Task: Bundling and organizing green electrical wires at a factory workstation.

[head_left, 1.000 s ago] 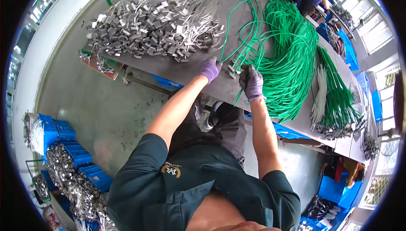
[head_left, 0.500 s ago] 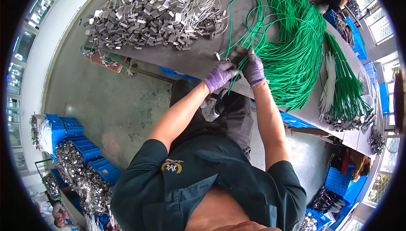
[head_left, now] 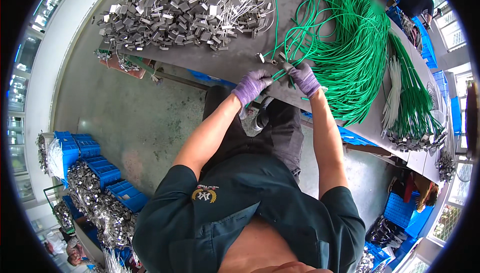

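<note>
The person stands at a grey desk (head_left: 235,63) and works on one green cable (head_left: 280,71) with both gloved hands. The left hand (head_left: 251,85) is closed in a pinch on the cable's near end, at the desk's front edge. The right hand (head_left: 304,78) is closed too, gripping the same cable just beside the left, where it runs back toward the big bundle of green cables (head_left: 357,58). Whether a metal piece sits between the fingers cannot be told; the gloves hide it.

Judging from the layout, the step in hand is fitting or checking one cable end: a loose cable has been pulled from the bundle and is held taut between the two grips. A few small metal clips (head_left: 270,59) lie on the desk just beyond the hands, and a large heap of metal parts (head_left: 175,13) with wire tails covers the desk's far left. Off to the right lies a finished-looking bunch (head_left: 415,118) of green cables with metal ends.

The next move seems to call for keeping the end steady in one grip while the other reaches for a clip nearby, without letting the cable slip back into the tangle.

Blue crates (head_left: 95,158) filled with metal parts stand on the floor to the left.
</note>
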### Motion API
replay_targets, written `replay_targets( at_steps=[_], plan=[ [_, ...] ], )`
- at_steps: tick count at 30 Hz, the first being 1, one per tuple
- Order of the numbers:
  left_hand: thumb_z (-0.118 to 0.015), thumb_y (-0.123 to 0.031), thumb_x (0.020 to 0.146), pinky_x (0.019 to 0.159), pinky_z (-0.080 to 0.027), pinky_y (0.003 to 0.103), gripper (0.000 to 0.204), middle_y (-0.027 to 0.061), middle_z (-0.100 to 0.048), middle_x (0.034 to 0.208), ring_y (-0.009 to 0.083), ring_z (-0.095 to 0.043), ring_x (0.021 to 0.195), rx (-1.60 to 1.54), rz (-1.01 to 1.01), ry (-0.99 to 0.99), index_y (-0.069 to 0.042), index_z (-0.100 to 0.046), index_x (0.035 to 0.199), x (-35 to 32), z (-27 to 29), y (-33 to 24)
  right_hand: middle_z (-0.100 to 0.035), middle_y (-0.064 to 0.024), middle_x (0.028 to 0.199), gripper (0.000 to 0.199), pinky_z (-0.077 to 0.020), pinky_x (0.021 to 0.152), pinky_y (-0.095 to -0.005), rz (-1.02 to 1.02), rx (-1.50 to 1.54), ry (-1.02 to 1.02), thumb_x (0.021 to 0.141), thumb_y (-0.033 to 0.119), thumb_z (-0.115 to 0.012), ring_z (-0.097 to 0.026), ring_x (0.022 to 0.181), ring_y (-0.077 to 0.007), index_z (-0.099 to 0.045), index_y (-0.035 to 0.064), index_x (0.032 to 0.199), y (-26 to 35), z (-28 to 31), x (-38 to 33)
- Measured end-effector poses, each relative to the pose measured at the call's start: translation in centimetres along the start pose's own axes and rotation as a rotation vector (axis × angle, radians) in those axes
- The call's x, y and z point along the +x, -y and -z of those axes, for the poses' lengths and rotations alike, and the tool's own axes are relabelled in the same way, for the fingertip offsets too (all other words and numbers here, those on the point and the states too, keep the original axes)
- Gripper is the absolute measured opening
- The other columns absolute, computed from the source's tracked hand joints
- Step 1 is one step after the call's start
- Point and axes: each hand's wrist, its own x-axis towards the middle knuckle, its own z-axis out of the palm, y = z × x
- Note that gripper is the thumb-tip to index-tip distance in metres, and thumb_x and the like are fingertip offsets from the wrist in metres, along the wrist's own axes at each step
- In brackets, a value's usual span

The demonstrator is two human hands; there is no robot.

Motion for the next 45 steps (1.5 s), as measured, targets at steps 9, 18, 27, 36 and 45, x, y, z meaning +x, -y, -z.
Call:
replay_targets(
  at_steps=[9, 18, 27, 36, 45],
  plan=[
    [-0.056, -0.007, 0.084, 0.064, -0.049, 0.027, 0.01, 0.0075, -0.064, 0.075, 0.0157, -0.061, 0.067, -0.26, 0.082, 0.107, 0.0, -0.061, 0.089, -0.1, 1.2, 0.0, -0.054, -0.0026, 0.052, 0.027, -0.0384, 0.039, -0.024, -0.009, 0.163, 0.307, 0.085, 0.022, -0.062, -0.051, 0.041, -0.0098, -0.062, 0.0016, 0.103, 0.3, -1.0, -2.2],
    [-0.063, -0.011, 0.081, 0.064, -0.048, 0.029, 0.012, 0.0025, -0.064, 0.08, 0.0144, -0.058, 0.066, -0.642, 0.082, -0.229, -0.007, -0.065, 0.092, -0.4, -0.5, -1.4, -0.061, -0.0026, 0.062, 0.031, -0.0462, 0.048, -0.0231, -0.092, 0.091, 0.246, 0.086, 0.025, -0.06, -0.058, 0.051, -0.0094, -0.061, 0.0029, 0.108, 0.3, -6.3, -4.1],
    [-0.064, -0.012, 0.082, 0.07, -0.043, 0.021, 0.017, -0.0039, -0.06, 0.079, 0.0061, -0.052, 0.072, -0.116, -0.263, -0.355, -0.007, -0.065, 0.098, -0.1, 0.8, -0.5, -0.063, -0.0076, 0.07, 0.006, -0.0472, 0.06, -0.0283, 0.183, 0.038, -0.331, 0.077, 0.003, -0.064, -0.057, 0.06, -0.0155, -0.062, 0.0001, 0.082, -2.4, -1.2, -1.7],
    [-0.067, -0.015, 0.077, 0.078, -0.048, 0.032, 0.024, 0.0095, -0.064, 0.089, 0.0224, -0.061, 0.084, 0.634, -0.385, -0.481, -0.005, -0.06, 0.099, 7.2, 6.5, -1.4, -0.06, -0.0133, 0.085, 0.016, -0.0478, 0.065, -0.0394, 0.358, -0.51, -0.594, 0.077, 0.016, -0.064, -0.057, 0.078, -0.0355, -0.062, 0.0063, 0.089, -9.0, 0.1, -0.1],
    [-0.066, -0.043, 0.071, 0.106, -0.022, 0.047, 0.082, 0.0089, -0.026, 0.143, 0.0284, -0.02, 0.133, 1.699, -0.238, -0.231, -0.014, -0.029, 0.138, 16.9, 5.5, -6.5, -0.061, -0.0131, 0.092, 0.021, -0.0497, 0.069, -0.0384, 0.388, -0.427, -0.605, 0.075, 0.016, -0.065, -0.059, 0.081, -0.034, -0.063, 0.0082, 0.094, -8.7, 0.3, -0.2]
  ],
)
